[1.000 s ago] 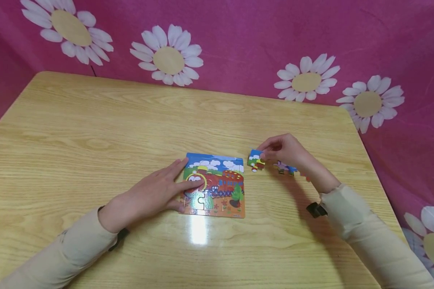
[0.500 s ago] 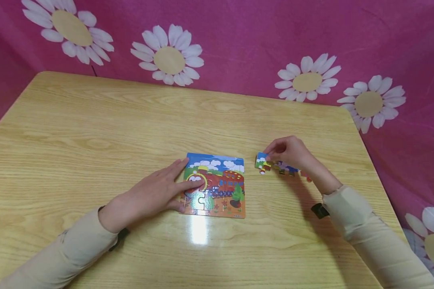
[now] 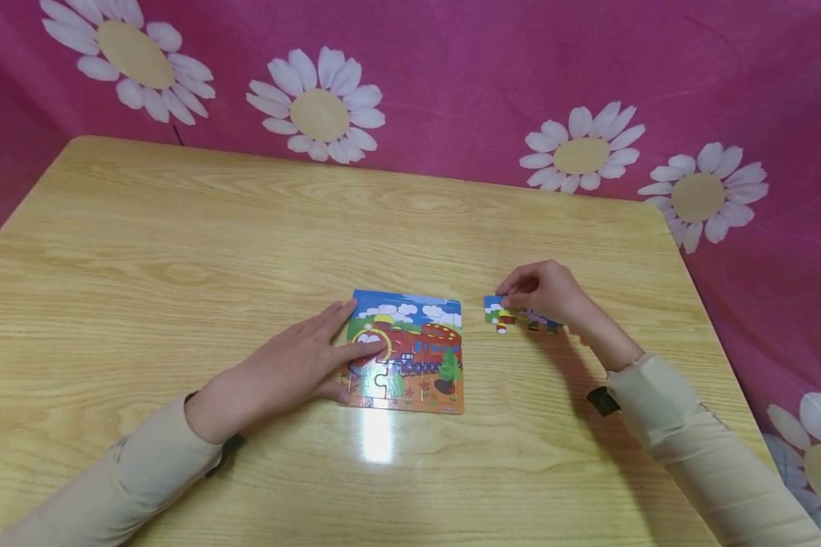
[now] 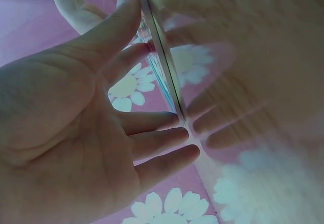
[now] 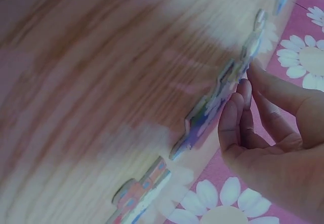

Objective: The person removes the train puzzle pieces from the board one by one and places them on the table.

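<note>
A jigsaw puzzle (image 3: 424, 311) with a red cartoon train lies on the table (image 3: 246, 228). My left hand (image 3: 274, 376) rests on its left side, fingers mostly straight, one finger over the train's face. Near the right side of the puzzle, my right hand (image 3: 547, 292) pinches a jigsaw piece (image 3: 492, 310) by its upper right edge. That piece shows blue sky, green, and a bit of yellow and red, and appears flat on the table. A purple and blue piece (image 5: 207, 107) lies beside it, partly under the right hand in the head view.
A red piece (image 5: 139, 191) lies farther right, partly hidden by the right wrist in the head view. Behind the table hangs a pink cloth (image 3: 451, 91) with large white daisies. Light glares off the tabletop below the puzzle.
My right hand has moved the sky piece slightly right and down, away from the puzzle, and it now looks lowered to the table. The left hand has stayed in place.
</note>
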A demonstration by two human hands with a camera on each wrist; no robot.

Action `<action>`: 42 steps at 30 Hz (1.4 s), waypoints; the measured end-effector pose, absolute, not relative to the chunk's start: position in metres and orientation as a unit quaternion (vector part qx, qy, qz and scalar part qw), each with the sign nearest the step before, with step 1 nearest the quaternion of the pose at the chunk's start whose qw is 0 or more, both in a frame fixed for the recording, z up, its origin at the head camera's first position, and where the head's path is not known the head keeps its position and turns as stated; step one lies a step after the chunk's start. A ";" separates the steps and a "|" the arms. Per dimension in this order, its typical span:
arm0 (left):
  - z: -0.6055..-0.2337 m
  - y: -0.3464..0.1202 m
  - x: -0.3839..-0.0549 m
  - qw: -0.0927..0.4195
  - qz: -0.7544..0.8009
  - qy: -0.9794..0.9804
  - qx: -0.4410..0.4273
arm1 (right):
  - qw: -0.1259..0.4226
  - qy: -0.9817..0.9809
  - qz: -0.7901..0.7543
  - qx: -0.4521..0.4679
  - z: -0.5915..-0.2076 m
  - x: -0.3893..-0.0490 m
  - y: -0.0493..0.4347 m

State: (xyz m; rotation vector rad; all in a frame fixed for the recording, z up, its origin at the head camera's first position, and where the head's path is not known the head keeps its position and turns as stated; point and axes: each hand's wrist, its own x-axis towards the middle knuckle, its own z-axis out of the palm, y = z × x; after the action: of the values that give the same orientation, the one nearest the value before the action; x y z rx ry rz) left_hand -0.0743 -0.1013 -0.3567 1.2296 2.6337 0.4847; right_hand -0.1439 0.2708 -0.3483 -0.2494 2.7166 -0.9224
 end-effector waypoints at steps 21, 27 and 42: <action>-0.355 -0.071 -0.067 0.087 0.146 0.860 0.482 | 0.177 0.891 -0.393 -0.140 -0.348 -0.104 0.226; -0.359 -0.058 -0.064 0.097 0.152 0.852 0.491 | 0.185 0.892 -0.382 -0.155 -0.353 -0.100 0.214; -0.362 -0.058 -0.064 0.078 0.146 0.850 0.501 | 0.204 0.899 -0.361 -0.139 -0.353 -0.104 0.199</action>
State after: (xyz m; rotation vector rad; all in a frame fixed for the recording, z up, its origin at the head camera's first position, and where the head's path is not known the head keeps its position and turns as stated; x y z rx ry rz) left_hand -0.0635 -0.0581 -0.3620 1.4992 2.5444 0.4366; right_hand -0.1036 0.1993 -0.3525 -0.3883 2.5075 -1.0071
